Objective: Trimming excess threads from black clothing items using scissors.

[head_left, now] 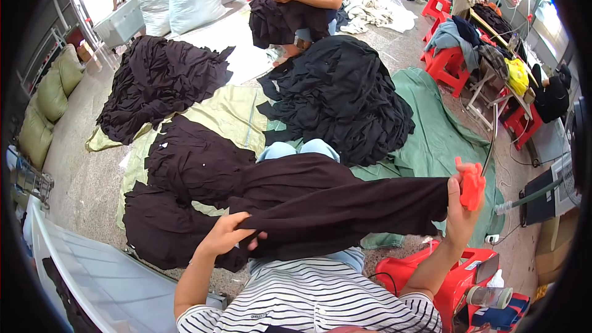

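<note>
Head view, one length of dark brown cloth [345, 209]: drawn out between two hands across our light blue knees [299, 148], its near side close to the striped shirt [308, 296].

Left hand [219, 234]: fingers closed on a fold near the cloth's left part. Right hand [459, 213]: clamped on a red object [473, 188], thumb against the cloth's narrow right end.

Handling, in our judgement: soft, limp, light to moderate in weight, not fragile, and matt enough that we expect little slip. It should sag wherever unsupported; we would take hold at the narrow end and at a doubled edge, keeping the span between them taut.

Surroundings: a brown heap [191, 163] adjoining at the left, a black pile [342, 98] beyond the knees, a green sheet [431, 123] to the right.

Obscured: some left fingertips, covered by cloth; the cloth's far left limit, which we cannot separate from the brown heap; its seams, lost in the dark colour. We cannot tell whether the thin metal rod [493, 129] above the right hand joins the red object, nor exactly what that object is.
</note>
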`<state>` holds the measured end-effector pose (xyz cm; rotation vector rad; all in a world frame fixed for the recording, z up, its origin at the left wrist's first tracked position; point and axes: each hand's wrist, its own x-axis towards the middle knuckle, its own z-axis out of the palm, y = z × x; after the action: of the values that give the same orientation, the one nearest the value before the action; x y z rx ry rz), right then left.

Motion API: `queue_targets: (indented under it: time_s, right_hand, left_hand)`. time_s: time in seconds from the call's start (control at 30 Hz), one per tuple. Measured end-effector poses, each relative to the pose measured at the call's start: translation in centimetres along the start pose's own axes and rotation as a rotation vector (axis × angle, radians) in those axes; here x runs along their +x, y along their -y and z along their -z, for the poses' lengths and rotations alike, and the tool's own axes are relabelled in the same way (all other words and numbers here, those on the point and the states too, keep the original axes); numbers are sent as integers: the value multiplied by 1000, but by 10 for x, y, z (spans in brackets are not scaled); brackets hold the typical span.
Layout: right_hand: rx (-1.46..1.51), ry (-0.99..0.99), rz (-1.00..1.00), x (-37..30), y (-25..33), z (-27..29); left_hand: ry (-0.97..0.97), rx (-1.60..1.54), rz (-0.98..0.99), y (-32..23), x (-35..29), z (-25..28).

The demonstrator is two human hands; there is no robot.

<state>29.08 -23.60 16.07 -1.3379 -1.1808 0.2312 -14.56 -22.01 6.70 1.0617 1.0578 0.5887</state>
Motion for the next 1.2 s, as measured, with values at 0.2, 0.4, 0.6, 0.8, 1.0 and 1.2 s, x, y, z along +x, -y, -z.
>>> queue_targets:
  time_s: [0.2,0.4,0.6,0.8,1.0,1.2]
  right_hand:
    - [35,5,10,-4,5,6]
    - [91,-40,104,0,17,7]
    - [45,-150,183,4,24,23]
    - [-20,-225,155,6,5,46]
    - [-66,75,225,49,-33,-13]
    - [-329,402,31,58,-91,-156]
  left_hand:
    - [-388,-202,-524,-62,-78,7]
    - [-603,1034,-670,-20,40,2]
    - [0,1206,-745,8,65,-113]
    - [-24,499,-370,10,35,-47]
    - [101,66,-91,-46,-16,-10]
    - [-662,972,-390,38,64,27]
